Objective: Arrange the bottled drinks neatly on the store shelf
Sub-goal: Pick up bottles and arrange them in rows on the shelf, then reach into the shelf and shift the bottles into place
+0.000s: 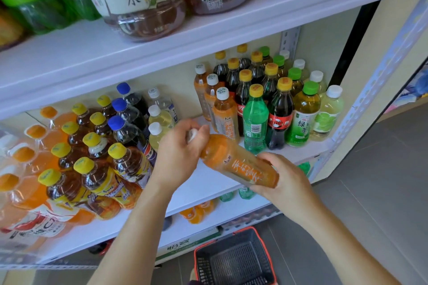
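Bottle (pixel 238 164) held tilted w/ cap end gripped by L hand (pixel 179 148), base by R hand (pixel 284 178). Row (pixel 225 115) just behind bottle could be toppled if swung in.

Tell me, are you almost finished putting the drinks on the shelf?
Nearly. Done: the small plastic bottles at the right of the white shelf stand in straight rows. In hand: the left hand and right hand grip one tilted orange tea bottle with a white cap. Left: stand it with the matching orange bottles. The red-rimmed black basket on the floor looks empty, so it may be the last.
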`<state>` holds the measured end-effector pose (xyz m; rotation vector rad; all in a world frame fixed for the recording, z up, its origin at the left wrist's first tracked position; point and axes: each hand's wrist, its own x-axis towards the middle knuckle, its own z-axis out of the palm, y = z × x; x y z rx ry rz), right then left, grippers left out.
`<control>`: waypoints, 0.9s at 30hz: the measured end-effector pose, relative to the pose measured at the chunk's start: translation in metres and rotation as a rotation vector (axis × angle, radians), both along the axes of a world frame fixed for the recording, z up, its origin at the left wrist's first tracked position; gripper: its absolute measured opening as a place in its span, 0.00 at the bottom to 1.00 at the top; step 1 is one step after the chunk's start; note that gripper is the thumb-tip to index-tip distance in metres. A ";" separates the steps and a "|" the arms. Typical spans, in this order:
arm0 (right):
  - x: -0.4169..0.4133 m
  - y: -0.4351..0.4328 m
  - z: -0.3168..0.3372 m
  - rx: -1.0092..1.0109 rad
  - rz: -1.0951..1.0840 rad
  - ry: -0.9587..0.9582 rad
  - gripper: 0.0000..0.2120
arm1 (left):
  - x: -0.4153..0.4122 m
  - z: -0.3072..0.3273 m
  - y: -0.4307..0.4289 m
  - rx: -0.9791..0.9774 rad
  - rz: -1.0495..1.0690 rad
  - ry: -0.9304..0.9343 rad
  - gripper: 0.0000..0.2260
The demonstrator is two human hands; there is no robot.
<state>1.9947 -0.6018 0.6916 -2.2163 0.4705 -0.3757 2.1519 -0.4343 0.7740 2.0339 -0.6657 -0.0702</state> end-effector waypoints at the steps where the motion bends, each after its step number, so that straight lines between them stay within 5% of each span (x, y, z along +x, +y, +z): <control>1: 0.009 -0.001 -0.003 -0.003 0.010 0.026 0.27 | 0.004 0.003 -0.006 0.055 -0.003 -0.075 0.10; 12: 0.034 0.006 -0.033 0.214 -0.058 0.064 0.19 | 0.030 -0.010 -0.082 0.438 -0.108 -0.369 0.15; 21: 0.041 0.005 -0.028 0.701 -0.022 0.072 0.22 | 0.035 -0.016 -0.075 0.315 -0.224 -0.069 0.15; 25: 0.049 0.015 -0.025 0.740 -0.053 0.024 0.22 | 0.057 -0.013 -0.026 0.408 0.049 -0.492 0.18; 27: 0.051 0.022 -0.024 0.765 -0.099 -0.007 0.20 | 0.075 -0.012 -0.002 0.730 0.115 -0.603 0.21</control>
